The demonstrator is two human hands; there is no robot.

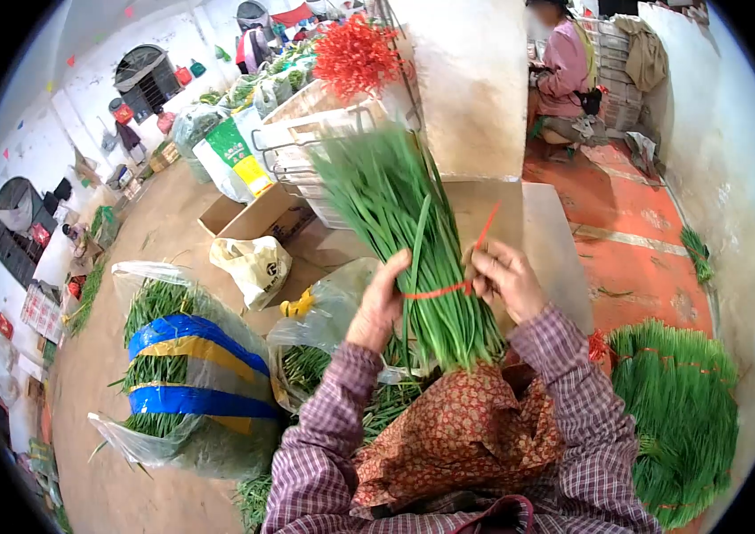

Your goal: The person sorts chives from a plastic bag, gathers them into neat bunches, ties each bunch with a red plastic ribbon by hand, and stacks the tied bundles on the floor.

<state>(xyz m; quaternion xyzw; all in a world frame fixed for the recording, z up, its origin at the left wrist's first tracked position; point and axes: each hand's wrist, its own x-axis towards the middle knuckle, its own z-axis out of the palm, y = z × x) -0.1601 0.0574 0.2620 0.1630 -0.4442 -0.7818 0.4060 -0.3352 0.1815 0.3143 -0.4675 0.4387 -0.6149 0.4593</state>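
Note:
A thick bunch of long green chives (395,205) leans across my lap, pale ends towards my patterned apron (466,427). My left hand (381,304) is wrapped round the left side of the bunch, thumb on top. Around its lower part runs a red plastic tie (435,292), its free tail pointing up past my right hand (507,278). The fingers of that hand are pinched on the tie at the bunch's right edge.
Bundled chives (675,409) are stacked at my right. On the left lie a plastic-wrapped bale (199,365) and a clear bag (306,343) of greens. More red ties (358,55) stand on a wire rack (306,151) ahead. A person in pink (564,62) sits farther back.

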